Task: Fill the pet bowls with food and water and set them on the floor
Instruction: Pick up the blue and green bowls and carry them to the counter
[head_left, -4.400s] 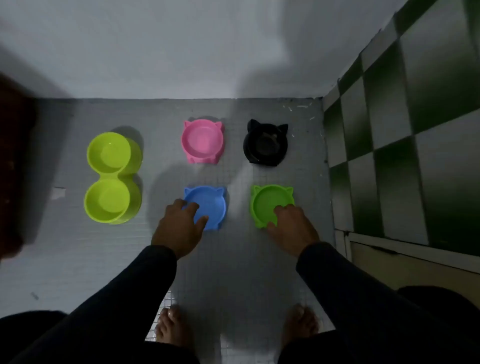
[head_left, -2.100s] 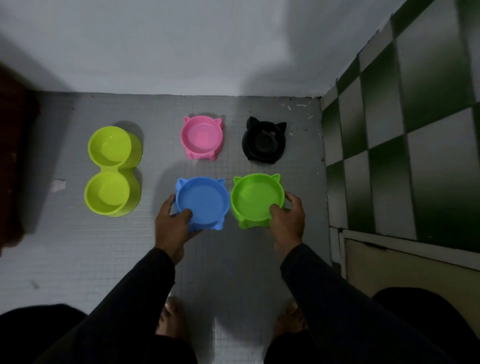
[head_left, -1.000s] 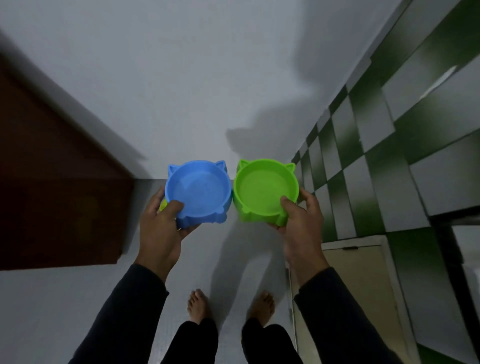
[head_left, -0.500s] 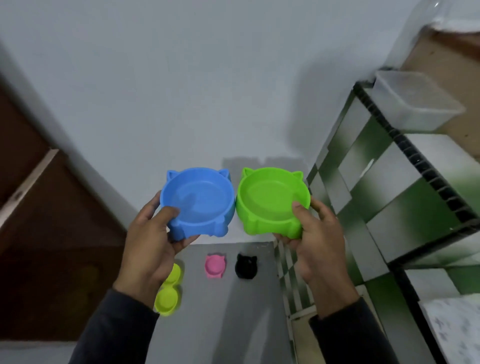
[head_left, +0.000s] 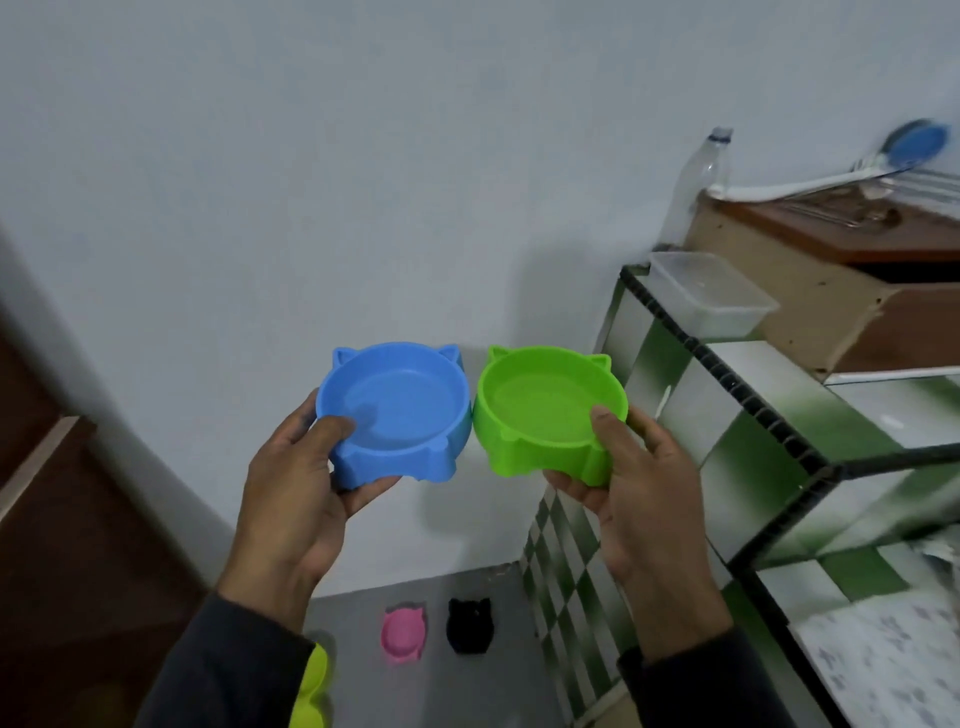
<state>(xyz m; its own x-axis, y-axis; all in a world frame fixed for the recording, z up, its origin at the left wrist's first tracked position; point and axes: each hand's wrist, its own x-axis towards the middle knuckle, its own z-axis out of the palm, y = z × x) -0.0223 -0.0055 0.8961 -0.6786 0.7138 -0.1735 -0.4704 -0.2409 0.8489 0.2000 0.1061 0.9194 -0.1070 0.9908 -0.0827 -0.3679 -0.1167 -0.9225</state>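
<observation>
The left hand (head_left: 291, 499) gripped the blue bowl (head_left: 396, 410) and the right hand (head_left: 641, 493) gripped the green bowl (head_left: 548, 410), lifted off the floor. Both looked empty, so filling probably came next.

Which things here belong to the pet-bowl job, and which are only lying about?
Belong to the job:
blue cat-eared plastic bowl, in the left hand
green cat-eared plastic bowl, in the right hand
pink bowl, black bowl and yellow-green double bowl, on the floor

Lying about:
clear lidded plastic box
clear plastic bottle
white ladle
</observation>
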